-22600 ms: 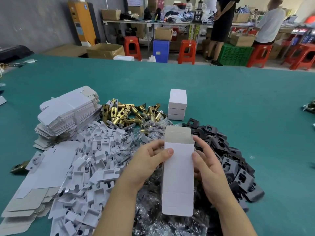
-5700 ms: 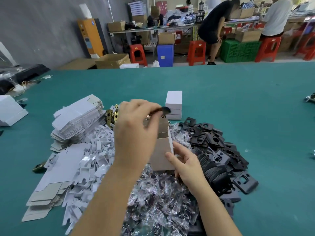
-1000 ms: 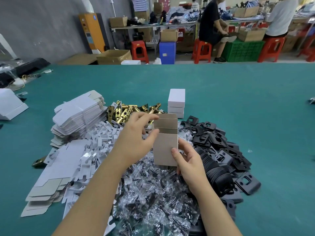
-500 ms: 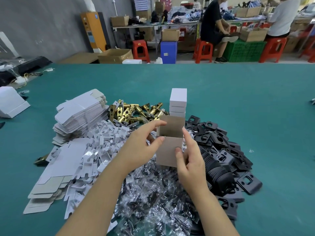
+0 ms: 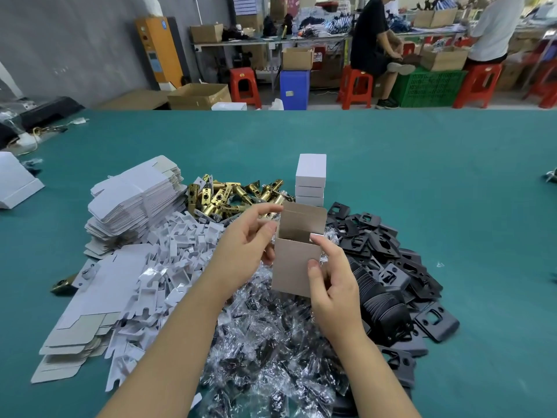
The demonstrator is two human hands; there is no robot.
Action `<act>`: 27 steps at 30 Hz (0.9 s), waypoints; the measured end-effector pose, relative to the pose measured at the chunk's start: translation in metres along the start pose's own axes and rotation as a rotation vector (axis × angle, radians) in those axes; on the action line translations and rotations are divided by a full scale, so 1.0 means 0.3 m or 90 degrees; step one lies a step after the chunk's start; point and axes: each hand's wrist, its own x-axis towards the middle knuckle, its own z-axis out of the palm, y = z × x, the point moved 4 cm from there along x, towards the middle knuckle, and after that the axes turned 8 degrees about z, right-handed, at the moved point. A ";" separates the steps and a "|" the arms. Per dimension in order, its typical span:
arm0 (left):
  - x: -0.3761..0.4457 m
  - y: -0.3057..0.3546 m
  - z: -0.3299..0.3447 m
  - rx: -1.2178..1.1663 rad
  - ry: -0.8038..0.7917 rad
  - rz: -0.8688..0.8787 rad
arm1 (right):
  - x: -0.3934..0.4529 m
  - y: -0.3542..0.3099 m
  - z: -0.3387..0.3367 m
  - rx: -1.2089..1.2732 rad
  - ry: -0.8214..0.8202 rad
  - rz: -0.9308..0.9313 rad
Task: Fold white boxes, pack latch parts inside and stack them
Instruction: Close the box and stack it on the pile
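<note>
Open box (image 5: 297, 268), upright, lid flap raised: grasped in right grip (image 5: 333, 285), thumb on front panel, forefinger at rim. Left grip (image 5: 245, 251) grasping box's left edge, fingers curled beside flap. Beneath both grips: bagged parts (image 5: 265, 351). Beyond grips: stack of closed boxes (image 5: 310, 179), brass latches (image 5: 229, 196). Right of grips: black plates (image 5: 388, 267). Left of grips: flat blanks (image 5: 132, 197), on green bench (image 5: 452, 182).

**Box open, held upright over parts**

Box (image 5: 297, 268) upright, grey-brown face toward camera, top flap raised at back, mouth open; gripped between left hand (image 5: 245, 253) and right hand (image 5: 333, 285) above bagged parts (image 5: 271, 342). Stack (image 5: 310, 179) of closed white boxes just behind. Brass latches (image 5: 229, 196) heaped behind left. Black plates (image 5: 388, 267) piled right. Flat blanks (image 5: 135, 197) stacked far left.
</note>
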 end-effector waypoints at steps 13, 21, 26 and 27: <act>0.037 -0.007 0.012 -0.149 -0.015 -0.100 | -0.004 0.000 0.000 0.019 0.000 0.005; 0.034 -0.002 0.044 -0.212 -0.041 -0.126 | -0.002 -0.002 -0.004 0.035 -0.021 0.053; 0.024 -0.020 0.025 -0.162 -0.059 -0.122 | -0.003 -0.022 -0.003 0.036 -0.027 0.070; 0.021 -0.022 0.022 -0.147 -0.064 -0.117 | -0.003 -0.021 -0.002 0.043 -0.025 0.072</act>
